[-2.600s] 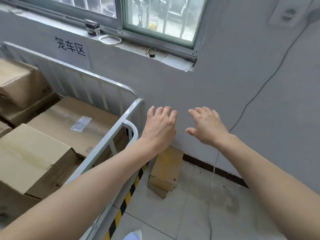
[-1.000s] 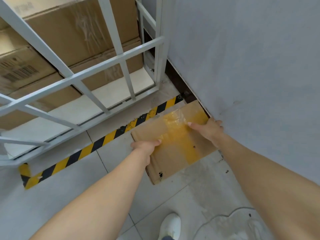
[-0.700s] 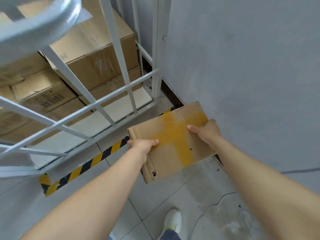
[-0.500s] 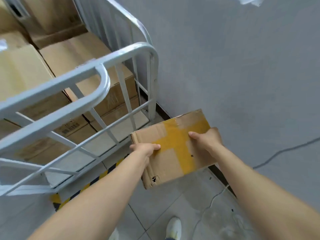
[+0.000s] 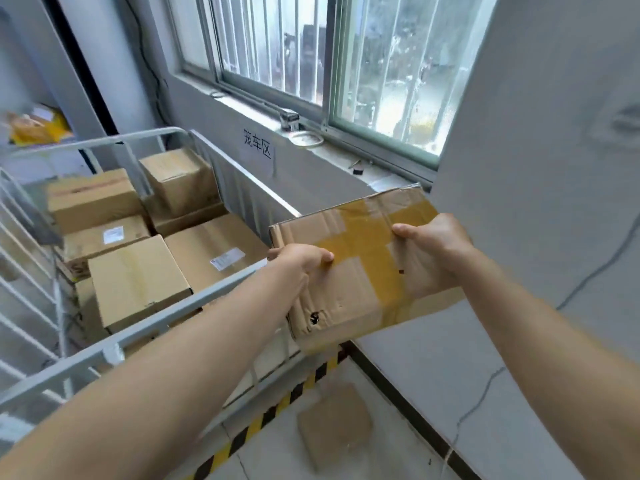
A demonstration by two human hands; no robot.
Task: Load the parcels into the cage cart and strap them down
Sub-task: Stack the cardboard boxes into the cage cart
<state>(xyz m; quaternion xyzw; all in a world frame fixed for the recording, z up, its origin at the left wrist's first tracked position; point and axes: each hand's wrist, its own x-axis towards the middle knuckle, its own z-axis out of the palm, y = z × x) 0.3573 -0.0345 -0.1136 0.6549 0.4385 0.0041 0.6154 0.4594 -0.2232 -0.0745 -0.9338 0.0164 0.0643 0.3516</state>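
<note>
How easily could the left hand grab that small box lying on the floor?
Probably not yet: left hand and right hand both grip the taped parcel, held above the floor box; nothing else blocks it.

The box point(image 5: 346, 296) is plain matt cardboard, pretty creased and dented, with shiny yellowish tape point(image 5: 363, 244) across the top. The parcels point(image 5: 135, 275) in the cart point(image 5: 104, 349) are the same dull brown card, with white paper labels point(image 5: 227, 258). The cart itself looks like smooth white-painted metal tube. The wall point(image 5: 536, 150) is flat matt grey paint, and the floor point(image 5: 270, 452) is pale tile with a slight sheen.

Eight-plus parcels point(image 5: 360, 244), two hands point(image 5: 299, 266), one cart point(image 5: 114, 346)
</note>
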